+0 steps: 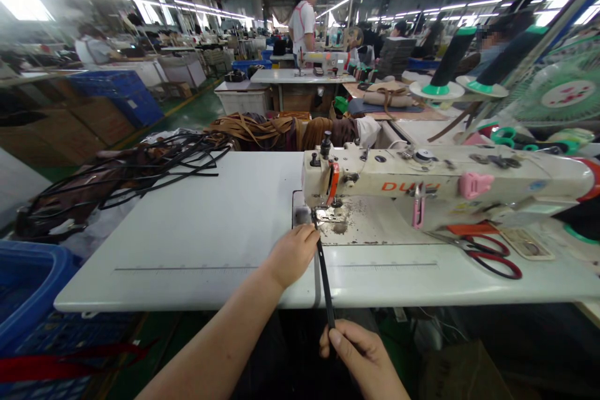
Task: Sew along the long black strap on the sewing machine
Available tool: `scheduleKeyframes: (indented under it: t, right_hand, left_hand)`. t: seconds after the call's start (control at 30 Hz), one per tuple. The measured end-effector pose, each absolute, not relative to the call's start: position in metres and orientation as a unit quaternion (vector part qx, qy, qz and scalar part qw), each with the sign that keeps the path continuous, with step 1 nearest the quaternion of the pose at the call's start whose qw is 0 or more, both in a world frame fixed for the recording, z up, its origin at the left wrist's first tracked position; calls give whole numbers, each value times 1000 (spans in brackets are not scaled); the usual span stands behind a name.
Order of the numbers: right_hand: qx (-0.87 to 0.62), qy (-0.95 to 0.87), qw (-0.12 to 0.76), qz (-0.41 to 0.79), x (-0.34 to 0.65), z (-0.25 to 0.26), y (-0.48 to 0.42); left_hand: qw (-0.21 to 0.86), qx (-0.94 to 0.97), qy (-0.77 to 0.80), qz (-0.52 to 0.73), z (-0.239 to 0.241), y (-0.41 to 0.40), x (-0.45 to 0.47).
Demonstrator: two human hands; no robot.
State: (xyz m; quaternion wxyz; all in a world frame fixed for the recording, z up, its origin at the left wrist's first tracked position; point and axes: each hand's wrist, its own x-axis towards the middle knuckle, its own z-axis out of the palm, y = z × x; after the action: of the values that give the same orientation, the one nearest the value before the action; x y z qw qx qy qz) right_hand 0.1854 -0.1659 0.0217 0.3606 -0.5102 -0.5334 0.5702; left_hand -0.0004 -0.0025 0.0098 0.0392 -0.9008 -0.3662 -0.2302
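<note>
A narrow black strap (325, 278) runs from under the presser foot of the sewing machine (365, 181) down over the table's front edge. Close to the needle, my left hand (294, 253) has its fingers closed on the strap's upper part. Below the table edge, my right hand (356, 347) pinches the strap between thumb and fingers. The stretch between both hands looks taut. My left fingers partly hide the strap near the presser foot.
Red-handled scissors (492, 255) lie on the right of the white table (197, 225). Black straps (159, 169) are heaped at its left end. A blue basket (32, 275) stands at lower left. Thread cones (447, 62) rise behind the machine. A person (302, 25) stands farther back.
</note>
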Motion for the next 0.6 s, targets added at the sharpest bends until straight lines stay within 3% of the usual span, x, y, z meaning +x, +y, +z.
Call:
scheduleKeyframes:
  t: [0.6]
  right_hand:
    - [-499, -552, 342, 574, 189, 25, -167]
  left_hand:
    - [12, -888, -388, -246, 6, -1, 2]
